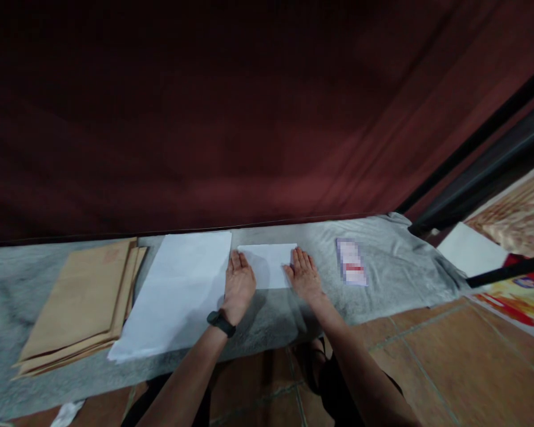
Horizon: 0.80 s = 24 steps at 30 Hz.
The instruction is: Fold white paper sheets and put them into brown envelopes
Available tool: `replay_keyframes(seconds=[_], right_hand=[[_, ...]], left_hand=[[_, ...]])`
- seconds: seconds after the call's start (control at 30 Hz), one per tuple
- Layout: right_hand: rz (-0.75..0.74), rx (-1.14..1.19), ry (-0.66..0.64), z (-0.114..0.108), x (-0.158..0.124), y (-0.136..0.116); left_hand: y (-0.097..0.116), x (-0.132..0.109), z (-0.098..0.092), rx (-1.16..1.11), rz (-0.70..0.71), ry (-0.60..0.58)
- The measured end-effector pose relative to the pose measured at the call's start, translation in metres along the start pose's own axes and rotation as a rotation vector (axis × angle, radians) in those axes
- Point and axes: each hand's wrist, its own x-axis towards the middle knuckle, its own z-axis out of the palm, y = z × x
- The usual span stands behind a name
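Note:
A small white rectangle of paper (269, 268), perhaps folded, lies flat on a grey cloth. My left hand (240, 281), with a dark watch on the wrist, rests flat at its left edge, fingers stretched out. At its right edge my right hand (305, 274) lies flat, fingertips near the upper corner. Immediately left of my left hand is a larger stack of white paper sheets (178, 290). To the right of my right hand lies a small printed slip (352, 262) with a red band, its print blurred.
Several brown paper envelopes (80, 296) are stacked at the left. The grey cloth (396, 267) covers a narrow surface against a dark red curtain (249, 118). Black bars (511, 270), a white sheet (471, 249) and a colourful package (523, 302) are at the right. Below is a tiled floor (427, 362).

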Motion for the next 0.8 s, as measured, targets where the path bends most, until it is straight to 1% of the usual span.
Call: replay_keyframes(seconds=[0.1, 0.2, 0.3, 0.4, 0.47, 0.57, 0.63, 0.7, 0.73, 0.8], right_hand=[[0.017, -0.011, -0.005, -0.002, -0.002, 0.004], [0.028, -0.006, 0.000, -0.003, -0.003, 0.005], [0.045, 0.022, 0.003, -0.008, -0.001, 0.003], [0.040, 0.078, -0.022, -0.019, 0.000, -0.005], [-0.040, 0.151, -0.067, -0.028, -0.002, -0.015], [-0.275, 0.265, -0.153, -0.041, -0.010, -0.037], [-0.361, 0.293, -0.172, -0.048, -0.015, -0.051], [-0.340, 0.359, -0.149, -0.053, -0.016, -0.060], [-0.286, 0.440, -0.116, -0.056, -0.015, -0.062], [-0.104, 0.712, -0.011, -0.061, -0.009, -0.063]], left_hand=[[-0.002, 0.001, -0.011, -0.007, -0.034, -0.027], [-0.009, 0.006, -0.018, -0.112, -0.073, -0.044], [-0.018, 0.012, -0.021, -0.317, -0.193, -0.071], [-0.024, 0.015, -0.022, -0.606, -0.357, -0.085], [-0.022, 0.014, -0.023, -0.882, -0.423, -0.095], [-0.014, 0.013, -0.030, -1.313, -0.462, -0.135], [-0.008, 0.014, -0.039, -1.503, -0.489, -0.159], [-0.003, 0.016, -0.048, -1.633, -0.494, -0.181], [-0.001, 0.016, -0.052, -1.685, -0.489, -0.197], [0.003, 0.013, -0.057, -1.727, -0.530, -0.221]])
